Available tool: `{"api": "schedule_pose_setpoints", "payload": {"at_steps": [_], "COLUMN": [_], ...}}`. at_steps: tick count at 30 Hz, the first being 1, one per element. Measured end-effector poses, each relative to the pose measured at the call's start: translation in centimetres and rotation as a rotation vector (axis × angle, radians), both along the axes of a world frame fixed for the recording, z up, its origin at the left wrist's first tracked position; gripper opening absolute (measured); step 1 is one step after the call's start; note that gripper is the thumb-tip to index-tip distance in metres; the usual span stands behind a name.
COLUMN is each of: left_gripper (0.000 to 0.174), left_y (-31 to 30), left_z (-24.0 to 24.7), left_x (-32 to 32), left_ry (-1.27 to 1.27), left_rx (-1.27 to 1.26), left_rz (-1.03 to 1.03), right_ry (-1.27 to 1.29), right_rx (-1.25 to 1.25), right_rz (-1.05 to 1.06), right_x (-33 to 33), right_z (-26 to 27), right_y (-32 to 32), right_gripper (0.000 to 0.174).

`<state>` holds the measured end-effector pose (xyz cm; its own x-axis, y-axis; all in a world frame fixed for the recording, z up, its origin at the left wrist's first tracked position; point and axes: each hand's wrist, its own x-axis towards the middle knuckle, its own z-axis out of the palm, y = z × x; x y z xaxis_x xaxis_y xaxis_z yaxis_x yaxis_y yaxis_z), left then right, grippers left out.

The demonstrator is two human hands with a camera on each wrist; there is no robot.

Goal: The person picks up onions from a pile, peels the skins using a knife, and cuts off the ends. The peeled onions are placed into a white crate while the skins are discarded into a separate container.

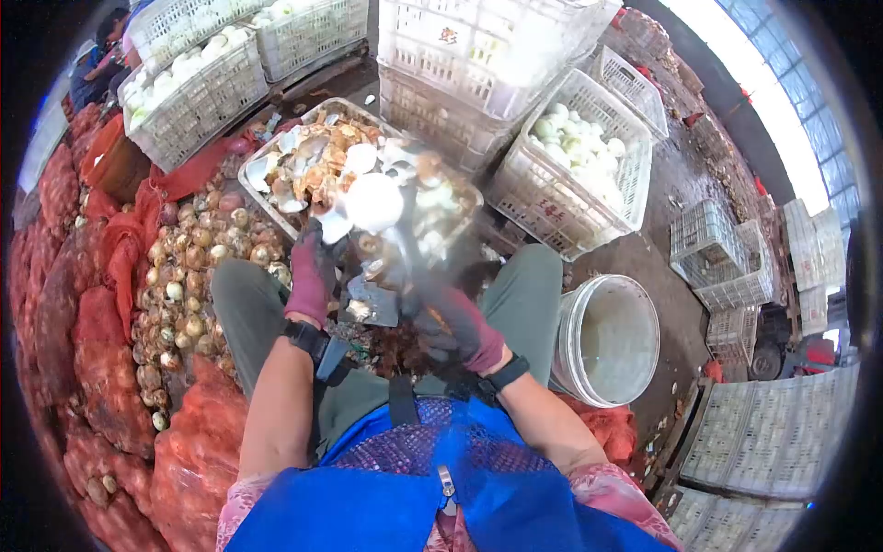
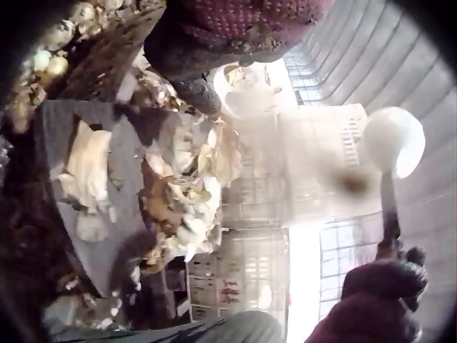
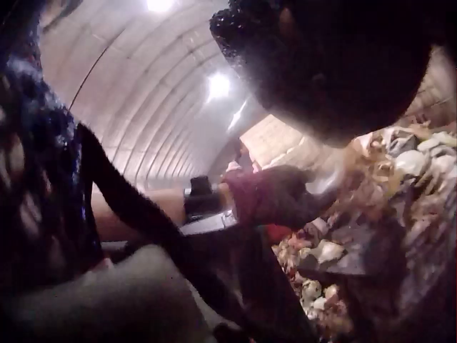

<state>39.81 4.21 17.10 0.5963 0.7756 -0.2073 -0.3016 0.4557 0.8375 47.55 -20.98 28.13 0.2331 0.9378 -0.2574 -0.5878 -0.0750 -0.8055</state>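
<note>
My gloved left hand (image 1: 315,271) pinches a pale onion piece (image 2: 250,94) at its fingertips, above the near edge of a crate of peelings (image 1: 317,161). My gloved right hand (image 1: 451,324) grips a knife by its handle. In the left wrist view the knife blade (image 2: 389,207) points up, with a round white peeled onion (image 2: 393,141) at its tip. In the head view this onion overlaps the peelings, and the blade is blurred. Between my knees stands a dark grey block (image 2: 89,193) with scraps of onion skin on top.
Unpeeled onions (image 1: 193,276) lie heaped at left beside red mesh sacks (image 1: 101,359). A crate of peeled onions (image 1: 570,170) and a white bucket (image 1: 607,340) stand at right. Stacked white crates (image 1: 460,55) rise ahead. Another person (image 1: 97,64) sits far back left.
</note>
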Motion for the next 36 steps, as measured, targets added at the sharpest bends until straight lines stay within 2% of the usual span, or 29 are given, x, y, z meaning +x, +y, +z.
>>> {"api": "schedule_pose_setpoints", "payload": {"at_steps": [1,2,3,5,7,9,11,13,14,15,16,18,19,21,23,25,26,28,29,31,33,35,36], "left_gripper": [0.042,0.053,0.056,0.057,0.054,0.049,0.045,0.044,0.047,0.047,0.047,0.048,0.048,0.051,0.050,0.050,0.050,0.050,0.050,0.050,0.051,0.051,0.050], "left_y": [0.7,-1.1,-2.0,-1.5,-0.5,-0.7,-1.4,-1.6,-1.7,-1.7,-1.7,-1.9,-1.8,-2.1,-3.1,-3.2,-3.2,-3.2,-3.3,-3.4,-3.0,-2.9,-2.9], "left_z": [-1.5,4.0,5.2,5.0,2.5,3.8,4.3,4.2,3.8,3.5,3.3,2.9,2.8,2.7,3.8,4.3,3.9,3.0,3.3,4.3,3.4,2.3,2.0], "left_x": [0.2,-0.2,-0.2,0.6,1.0,0.5,0.1,0.0,-0.2,-0.3,-0.3,-0.5,-0.4,-0.2,-0.4,-0.3,-0.3,-0.3,-0.5,-0.4,-0.3,-0.1,0.0], "left_ry": [-0.148,-0.165,-0.212,0.079,0.094,0.173,0.157,-0.019,-0.075,-0.081,-0.018,0.047,0.032,0.207,0.294,0.424,0.421,0.370,0.372,0.534,0.522,0.508,0.530], "left_rx": [0.200,0.024,0.149,0.379,0.434,0.213,0.230,0.128,0.085,0.089,0.054,0.032,0.048,0.177,0.228,0.358,0.357,0.424,0.422,0.539,0.566,0.590,0.616], "left_rz": [0.007,-0.019,-0.075,-0.164,-0.108,-0.133,-0.129,-0.313,-0.399,-0.396,-0.401,-0.384,-0.384,-0.336,-0.308,-0.408,-0.412,-0.384,-0.383,-0.396,-0.396,-0.398,-0.409], "right_ry": [0.273,0.302,0.306,0.713,0.768,0.754,0.781,0.802,0.690,0.576,0.565,-0.125,-0.141,-0.592,-0.690,-0.957,-0.959,-1.205,-1.204,-1.468,-1.499,-1.844,-1.802], "right_rx": [0.013,-0.034,-0.041,0.132,0.126,-0.030,0.051,0.132,0.120,0.109,0.112,-0.315,-0.300,-0.232,-0.257,-0.271,-0.275,-0.340,-0.341,-0.332,-0.488,-0.520,-0.816], "right_rz": [0.050,0.023,0.030,0.054,0.017,-0.098,-0.029,0.040,0.058,0.077,0.082,-0.257,-0.262,-0.434,-0.530,-0.446,-0.449,-0.596,-0.593,-0.918,-1.040,-1.169,-1.064], "right_x": [0.2,0.5,0.7,1.2,1.2,1.4,1.7,1.8,1.8,1.7,1.5,0.7,1.0,1.7,1.9,1.9,2.2,3.0,3.4,5.6,10.1,15.9,18.2], "right_z": [0.3,-0.3,-1.2,-2.7,-3.2,-3.2,-4.1,-4.7,-4.5,-4.2,-3.7,-1.1,-1.5,-2.9,-2.3,-0.5,-0.9,-2.1,-1.5,0.9,2.7,2.9,3.6], "right_y": [-0.5,-0.8,-0.9,-0.8,-1.1,-1.4,-1.7,-1.8,-1.7,-1.4,-1.3,-0.7,-0.5,-0.5,-1.1,-1.7,-2.2,-3.1,-3.5,-3.9,-4.4,-5.2,-5.3], "right_gripper": [0.026,0.033,0.033,0.032,0.031,0.031,0.031,0.031,0.030,0.029,0.029,0.031,0.031,0.035,0.039,0.038,0.038,0.039,0.039,0.038,0.038,0.032,0.029]}}
